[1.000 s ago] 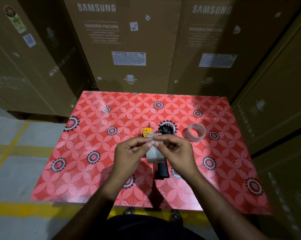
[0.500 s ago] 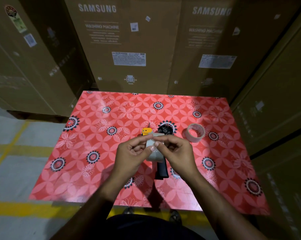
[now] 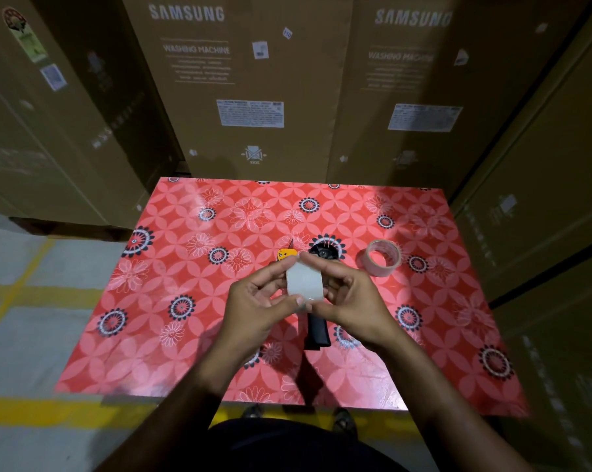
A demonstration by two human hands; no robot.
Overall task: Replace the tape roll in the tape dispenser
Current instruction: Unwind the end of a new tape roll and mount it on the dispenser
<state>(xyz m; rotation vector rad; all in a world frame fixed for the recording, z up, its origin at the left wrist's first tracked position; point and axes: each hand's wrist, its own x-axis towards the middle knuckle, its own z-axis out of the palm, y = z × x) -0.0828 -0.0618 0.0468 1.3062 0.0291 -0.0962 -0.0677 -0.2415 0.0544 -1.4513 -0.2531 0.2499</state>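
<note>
I hold a pale tape roll (image 3: 304, 280) edge-on above the table between both hands. My left hand (image 3: 253, 301) pinches its left side, thumb at the bottom edge. My right hand (image 3: 350, 298) grips its right side with fingertips on the top edge. Under the roll lies the tape dispenser (image 3: 316, 330), black handle toward me; its black hub (image 3: 325, 253) and orange blade part (image 3: 285, 254) show beyond my fingers. A second, thinner clear tape roll (image 3: 379, 257) lies flat on the table to the right.
The table (image 3: 185, 335) has a red floral cover. Tall cardboard washing-machine boxes (image 3: 246, 90) stand close behind it and along the right side. Grey floor with yellow lines (image 3: 22, 291) is on the left.
My hands have turned the pale roll, and the thumbs have shifted from its top edge to its lower edge. The dispenser and the clear roll have not moved.
</note>
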